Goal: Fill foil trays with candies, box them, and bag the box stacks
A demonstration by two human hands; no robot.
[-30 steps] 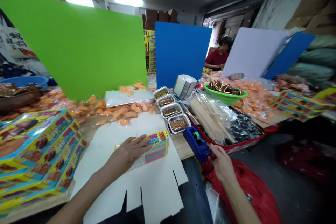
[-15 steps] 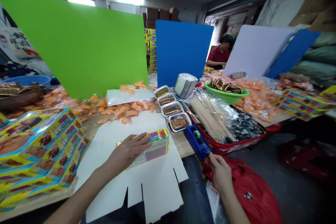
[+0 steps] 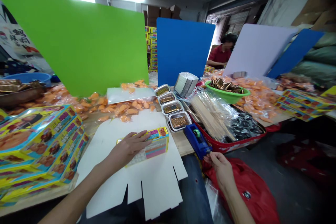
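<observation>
White card: a die-cut carton blank (image 3: 147, 189) lies flat on the wooden bench (image 3: 181, 145), its slotted flaps hanging toward the person.

Printed box: a small yellow-and-pink box (image 3: 157, 145) sits on that blank, near its far edge.

Left hand: the left hand (image 3: 128, 149) rests open on the box, fingers spread across its top, holding nothing closed.

Right hand: the right hand (image 3: 222, 169) is curled beside the lower end of a blue tape dispenser (image 3: 196, 141); whether it pinches tape, I can't tell.

Foil trays: four foil trays (image 3: 170, 107) stand in a row past the blank, each filled with brown wrapped pieces.

Green bowl: a green plastic bowl (image 3: 227, 94) holds bronze-wrapped pieces.

Red tray: a red tray (image 3: 225, 146) carries wooden sticks in clear plastic (image 3: 211, 115) and a heap of black pieces (image 3: 246, 126).

Left stack: finished printed boxes (image 3: 39, 143) lie piled just left of the blank.

Bench beyond: orange wrapped sweets (image 3: 123, 110) spread loose before a green board (image 3: 76, 38).

Floor: a red plastic bag (image 3: 244, 192) lies under the right hand.
</observation>
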